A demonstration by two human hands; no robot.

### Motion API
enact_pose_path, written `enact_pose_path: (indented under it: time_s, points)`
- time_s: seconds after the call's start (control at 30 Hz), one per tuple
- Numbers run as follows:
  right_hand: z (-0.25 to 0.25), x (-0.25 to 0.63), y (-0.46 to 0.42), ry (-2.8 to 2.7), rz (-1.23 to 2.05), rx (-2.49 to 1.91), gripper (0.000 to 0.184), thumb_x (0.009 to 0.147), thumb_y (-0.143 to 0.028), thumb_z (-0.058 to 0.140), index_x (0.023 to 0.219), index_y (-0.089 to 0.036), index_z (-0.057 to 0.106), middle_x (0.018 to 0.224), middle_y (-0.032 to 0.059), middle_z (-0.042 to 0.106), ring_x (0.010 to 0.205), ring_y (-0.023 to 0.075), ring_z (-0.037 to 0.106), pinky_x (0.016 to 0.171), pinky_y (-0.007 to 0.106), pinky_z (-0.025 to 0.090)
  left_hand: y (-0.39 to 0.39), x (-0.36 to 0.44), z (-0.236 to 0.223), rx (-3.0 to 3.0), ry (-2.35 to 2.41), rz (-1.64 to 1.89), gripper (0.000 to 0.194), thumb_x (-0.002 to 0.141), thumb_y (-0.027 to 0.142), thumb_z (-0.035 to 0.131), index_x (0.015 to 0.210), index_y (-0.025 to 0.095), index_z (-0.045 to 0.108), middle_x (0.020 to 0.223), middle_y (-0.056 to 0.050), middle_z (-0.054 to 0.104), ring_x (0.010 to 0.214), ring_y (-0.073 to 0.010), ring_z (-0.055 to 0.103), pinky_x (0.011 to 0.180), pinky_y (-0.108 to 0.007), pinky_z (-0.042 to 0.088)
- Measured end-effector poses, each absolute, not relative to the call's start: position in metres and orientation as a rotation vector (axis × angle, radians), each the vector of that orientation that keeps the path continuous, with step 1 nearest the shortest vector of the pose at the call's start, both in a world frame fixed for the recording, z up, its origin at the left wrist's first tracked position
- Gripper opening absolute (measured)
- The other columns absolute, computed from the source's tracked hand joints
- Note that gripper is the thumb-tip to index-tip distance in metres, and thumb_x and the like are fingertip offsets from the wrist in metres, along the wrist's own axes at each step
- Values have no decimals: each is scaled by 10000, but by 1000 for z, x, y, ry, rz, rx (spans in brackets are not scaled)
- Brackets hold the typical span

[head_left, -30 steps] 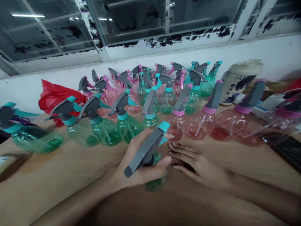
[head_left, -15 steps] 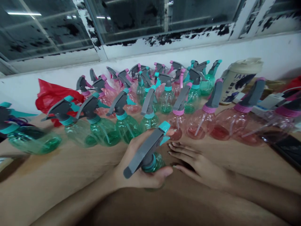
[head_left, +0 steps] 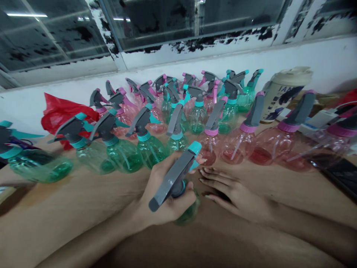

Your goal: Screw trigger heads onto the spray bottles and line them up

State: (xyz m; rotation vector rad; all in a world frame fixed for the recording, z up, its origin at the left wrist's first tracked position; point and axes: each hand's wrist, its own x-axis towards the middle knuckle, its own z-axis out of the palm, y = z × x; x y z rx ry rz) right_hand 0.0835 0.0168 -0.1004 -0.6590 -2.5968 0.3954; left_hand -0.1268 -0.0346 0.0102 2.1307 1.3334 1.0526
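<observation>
The left hand (head_left: pixel 170 212) hid the middle of the gripped spray bottle (head_left: pixel 178 175). Left of the grip, the frame edge cut off a green bottle (head_left: pixel 39 165); far right of it, a pink bottle (head_left: pixel 325 147). Beyond the grip, front bottles (head_left: pixel 152 149) partly hid rear bottles (head_left: pixel 197 113); small print on the cup (head_left: pixel 284 93) was illegible.

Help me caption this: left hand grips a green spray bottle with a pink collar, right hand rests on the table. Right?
No: in the head view, the left hand grips a green spray bottle with a turquoise collar, not pink; the right hand rests on the table.
</observation>
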Motion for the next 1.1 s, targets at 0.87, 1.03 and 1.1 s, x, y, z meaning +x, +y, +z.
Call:
enact_pose_path:
  time_s: [0.87, 1.03, 1.1]
  points:
    - [-103, 84, 18, -2640, 300, -648, 435, 903, -314, 447, 1308, -157, 431, 1372, 66, 445, 1298, 196, 339, 1063, 414, 343, -34, -124, 6, 2077, 1396, 1084, 370, 643, 148, 513, 1006, 220, 518, 726, 9, 523, 524, -132, 457, 532, -281, 450]
    - [-102, 84, 18, -2632, 313, -650, 418, 900, -310, 451, 1288, -155, 455, 1358, 74, 463, 1290, 204, 353, 1059, 425, 345, -33, -124, 7, 2127, 1408, 1098, 243, 634, 145, 533, 870, 197, 510, 709, 7, 498, 548, -142, 459, 519, -282, 442]
    - [-102, 84, 18, -2630, 328, -656, 412, 899, -309, 453, 1283, -160, 462, 1351, 74, 471, 1287, 205, 358, 1057, 427, 346, -33, -124, 7, 2138, 1412, 1100, 235, 639, 145, 528, 865, 201, 504, 722, 7, 497, 548, -139, 453, 517, -280, 444]
